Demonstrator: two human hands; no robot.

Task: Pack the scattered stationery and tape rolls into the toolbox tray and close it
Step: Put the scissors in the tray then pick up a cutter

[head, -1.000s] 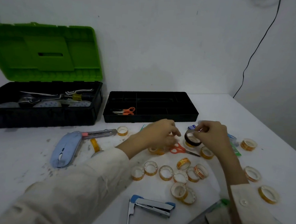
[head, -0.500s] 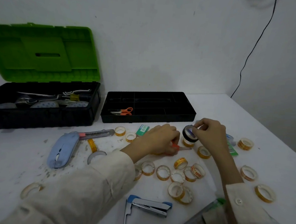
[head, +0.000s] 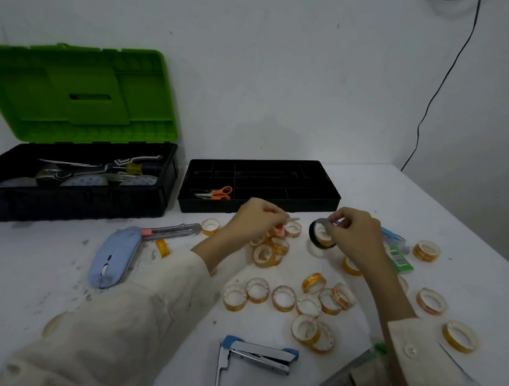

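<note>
The black toolbox tray (head: 306, 207) stands open at the back centre, with one pair of orange scissors (head: 217, 192) in its front left compartment. My left hand (head: 254, 220) hovers just before the tray and grips a second pair of orange scissors (head: 281, 231), mostly hidden in the fist, with a pale tip poking out to the right. My right hand (head: 355, 236) pinches a black tape roll (head: 313, 233) above the table. Several clear and orange tape rolls (head: 283, 298) lie scattered on the white table (head: 382, 201) under and around both hands.
The black toolbox (head: 65, 203) with its green lid (head: 82, 96) raised holds tools at back left. A blue mouse (head: 111, 258), a utility knife (head: 172, 230), a stapler (head: 260, 356), a green box (head: 400, 259) and a blue item (head: 393, 235) lie about. The table's right edge runs diagonally.
My left hand closed over the orange scissors on the table and has lifted them towards the tray. My right hand keeps the black roll, hardly moved.
</note>
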